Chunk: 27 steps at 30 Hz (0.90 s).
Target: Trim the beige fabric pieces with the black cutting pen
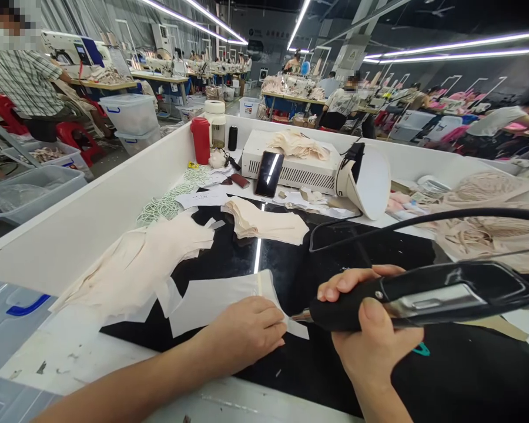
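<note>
L hand (242, 330) fingers flat, pinning the white fabric piece (216, 299) on the table (273, 270) so it can't slide; R hand (370, 329), at 3 o'clock, fingers wrapped tight round black heat tool (423, 294), tip at the fabric's edge.

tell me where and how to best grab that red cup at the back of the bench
Probably grip the red cup around its upper body, coming from the front right. It stands upright and round, so fingers can wrap it. The white bench wall is close on its left and a lidded jar stands just behind it, so those sides look cramped.
</note>
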{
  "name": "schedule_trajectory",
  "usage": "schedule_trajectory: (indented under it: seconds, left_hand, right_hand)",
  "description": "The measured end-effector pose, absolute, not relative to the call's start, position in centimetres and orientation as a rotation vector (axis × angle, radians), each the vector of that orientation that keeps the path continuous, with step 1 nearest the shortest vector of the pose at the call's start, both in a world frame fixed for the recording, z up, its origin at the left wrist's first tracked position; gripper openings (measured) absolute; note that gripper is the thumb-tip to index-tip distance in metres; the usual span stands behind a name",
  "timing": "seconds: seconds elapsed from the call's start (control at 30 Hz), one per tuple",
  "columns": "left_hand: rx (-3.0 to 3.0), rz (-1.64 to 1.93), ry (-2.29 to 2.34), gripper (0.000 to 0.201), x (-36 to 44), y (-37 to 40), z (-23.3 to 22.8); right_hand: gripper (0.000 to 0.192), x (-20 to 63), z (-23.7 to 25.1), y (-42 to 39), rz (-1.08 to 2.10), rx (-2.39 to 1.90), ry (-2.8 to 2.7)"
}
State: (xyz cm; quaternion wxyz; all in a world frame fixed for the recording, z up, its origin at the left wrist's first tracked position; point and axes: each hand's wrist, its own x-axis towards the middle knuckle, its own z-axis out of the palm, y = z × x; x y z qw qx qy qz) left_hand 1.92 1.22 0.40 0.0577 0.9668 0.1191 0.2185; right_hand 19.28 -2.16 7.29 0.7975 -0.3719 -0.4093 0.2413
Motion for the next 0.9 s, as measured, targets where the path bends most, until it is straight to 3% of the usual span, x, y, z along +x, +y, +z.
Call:
schedule_trajectory:
  seconds: [0.9]
  left_hand:
    - [2.884,0.668,0.383,0.007,1.8,1.1,0.4]
  right_hand:
    - [0.031,20.0,7.7,-2.9,0.497,-0.846,-0.851]
